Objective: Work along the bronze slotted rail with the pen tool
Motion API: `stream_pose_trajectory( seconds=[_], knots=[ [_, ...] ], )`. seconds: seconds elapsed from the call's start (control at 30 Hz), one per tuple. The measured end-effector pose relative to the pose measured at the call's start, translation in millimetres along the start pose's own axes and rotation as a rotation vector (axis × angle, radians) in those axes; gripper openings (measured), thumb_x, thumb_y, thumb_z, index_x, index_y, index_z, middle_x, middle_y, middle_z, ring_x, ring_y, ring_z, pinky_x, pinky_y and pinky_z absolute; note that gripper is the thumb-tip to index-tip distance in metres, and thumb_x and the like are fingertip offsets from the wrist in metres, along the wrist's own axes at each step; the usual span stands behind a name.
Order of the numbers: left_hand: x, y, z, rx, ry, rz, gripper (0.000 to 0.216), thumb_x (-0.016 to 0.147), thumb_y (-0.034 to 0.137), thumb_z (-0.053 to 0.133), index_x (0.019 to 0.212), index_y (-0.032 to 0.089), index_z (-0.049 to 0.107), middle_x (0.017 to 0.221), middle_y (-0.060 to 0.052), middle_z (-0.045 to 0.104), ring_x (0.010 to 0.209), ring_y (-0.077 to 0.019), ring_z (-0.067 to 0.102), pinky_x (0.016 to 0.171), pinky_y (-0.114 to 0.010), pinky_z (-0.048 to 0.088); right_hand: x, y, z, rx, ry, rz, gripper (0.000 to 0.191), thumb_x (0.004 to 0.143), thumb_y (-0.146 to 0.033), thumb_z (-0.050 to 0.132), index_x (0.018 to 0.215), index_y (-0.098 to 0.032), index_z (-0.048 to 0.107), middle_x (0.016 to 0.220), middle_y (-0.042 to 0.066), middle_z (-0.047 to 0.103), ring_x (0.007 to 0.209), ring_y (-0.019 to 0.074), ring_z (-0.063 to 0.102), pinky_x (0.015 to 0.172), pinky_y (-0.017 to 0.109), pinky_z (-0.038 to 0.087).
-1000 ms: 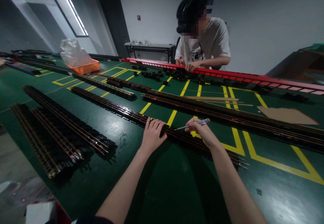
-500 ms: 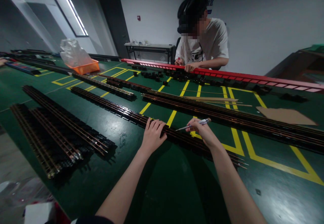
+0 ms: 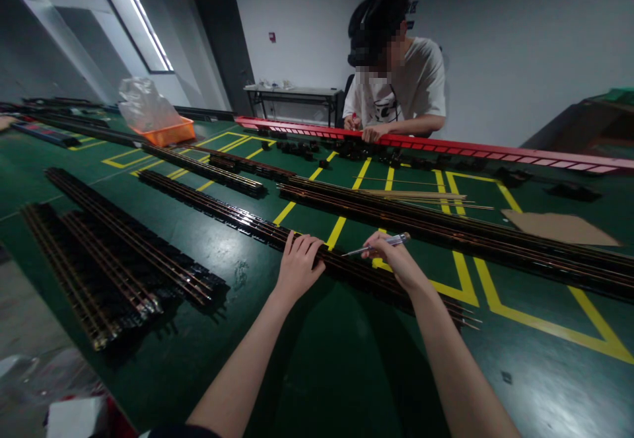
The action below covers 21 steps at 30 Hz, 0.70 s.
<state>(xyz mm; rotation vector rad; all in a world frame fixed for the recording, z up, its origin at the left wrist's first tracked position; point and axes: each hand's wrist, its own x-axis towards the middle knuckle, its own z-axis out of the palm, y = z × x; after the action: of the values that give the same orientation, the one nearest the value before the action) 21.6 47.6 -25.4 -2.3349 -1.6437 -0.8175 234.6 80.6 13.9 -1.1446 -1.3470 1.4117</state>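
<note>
A long black rail strip (image 3: 218,208) with copper-coloured rods along it lies slantwise across the green table in front of me. My left hand (image 3: 300,263) grips it near its middle, fingers over the top and thumb on the near side. In my right hand (image 3: 389,253) is a slim screwdriver (image 3: 399,239) with a clear handle, pinched between thumb and fingers. Its thin shaft points left, and the tip is at the strip just right of my left hand. Whether the tip touches a rod or the black part, I cannot tell. Bare rod ends stick out at the strip's right end.
More black strips (image 3: 133,233) lie at the left, and a longer bundle (image 3: 446,226) runs behind my right hand. Thin rods (image 3: 421,194) and cardboard (image 3: 559,226) lie beyond. Across the table a person (image 3: 416,88) works at a red slotted rail (image 3: 495,150). An orange basket (image 3: 168,135) holds plastic bags.
My right hand and the screwdriver have shifted very slightly left. The strip's rod ends at the right have also moved a little left. My left hand stays nearly in place.
</note>
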Motion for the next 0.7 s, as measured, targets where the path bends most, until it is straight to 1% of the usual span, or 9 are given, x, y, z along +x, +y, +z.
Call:
stream_pose_trajectory(
  seconds=[0.2, 0.37, 0.7],
  knots=[
    [-0.3, 0.2, 0.9, 0.006, -0.006, 0.015, 0.028, 0.081, 0.016, 0.049, 0.107, 0.02, 0.059, 0.109, -0.006, 0.065, 0.112, -0.0242, 0.055, 0.113, -0.051, 0.024, -0.7, -2.1, 0.0, -0.017, -0.003, 0.008, 0.015, 0.068, -0.033, 0.058, 0.063, -0.019, 0.059, 0.063, 0.001, 0.063, 0.068, 0.0166, 0.059, 0.072, 0.031, 0.043],
    [-0.8, -1.5, 2.6, 0.013, 0.001, 0.008, 0.03, 0.081, 0.014, 0.048, 0.109, 0.02, 0.059, 0.111, -0.005, 0.065, 0.113, -0.0239, 0.054, 0.114, -0.051, 0.024, -1.0, -2.9, 1.9, -0.03, -0.01, 0.005, 0.018, 0.068, -0.038, 0.059, 0.066, -0.02, 0.059, 0.065, 0.002, 0.064, 0.07, 0.018, 0.06, 0.073, 0.033, 0.042],
    [-2.3, -1.9, 2.5, 0.019, -0.007, 0.011, 0.036, 0.081, 0.006, 0.042, 0.111, 0.02, 0.058, 0.112, -0.005, 0.064, 0.114, -0.0232, 0.053, 0.114, -0.051, 0.023, -0.8, -0.7, 0.4, -0.023, -0.021, 0.013, 0.018, 0.07, -0.038, 0.058, 0.069, -0.02, 0.06, 0.067, 0.002, 0.065, 0.071, 0.0182, 0.06, 0.073, 0.032, 0.042]
  ],
)
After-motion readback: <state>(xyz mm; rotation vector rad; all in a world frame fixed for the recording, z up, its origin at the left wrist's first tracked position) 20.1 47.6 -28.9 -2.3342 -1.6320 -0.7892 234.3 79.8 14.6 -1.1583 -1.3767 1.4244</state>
